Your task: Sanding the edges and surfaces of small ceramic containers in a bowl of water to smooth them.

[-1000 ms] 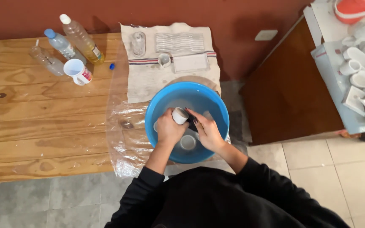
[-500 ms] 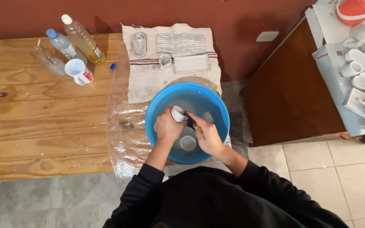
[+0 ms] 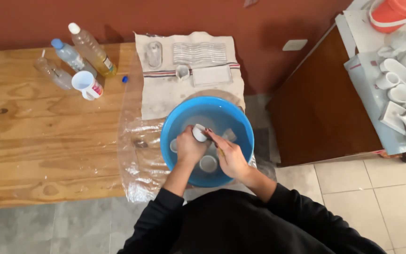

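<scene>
Inside a blue basin (image 3: 175, 123), a small white cup (image 3: 199, 132) is gripped by the left hand (image 3: 190, 146), whose fingers are curled closed around it. Just beside it, the right hand (image 3: 231, 157) is closed on a thin tool that is pressed against the cup's rim; what the tool is cannot be told. Below the hands, another white cup (image 3: 208, 163) is seen lying in the basin.

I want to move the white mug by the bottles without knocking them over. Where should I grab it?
Take the white mug by its round body near the rim, coming from the front right, the open table side. It appears to stand upright, mouth up, and the three bottles crowd its back and left.
</scene>
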